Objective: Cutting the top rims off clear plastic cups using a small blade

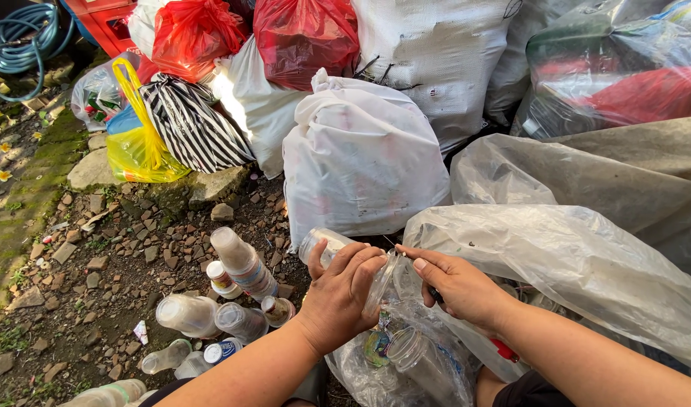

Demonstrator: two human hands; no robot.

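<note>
Far left of the white sack [364, 162] I see a blue hose [20, 38], cut off at the frame edge, over mossy ground [29, 196]. Closer in, rubble and dirt [127, 249]. A yellow bag [138, 147] and a striped bag [191, 124] lean left of the sack; their contents are hidden. Below-left of the sack, a cluster of empty bottles [225, 298] lies on the stones. Now the left hand [342, 298], just under the sack, wraps a clear bottle [327, 245]. Beside it the right hand [458, 286] pinches a clear cup [382, 283]; its lower fingers are hidden. Right of the sack, a big clear bag [579, 264] sprawls, contents hard to make out.
</note>
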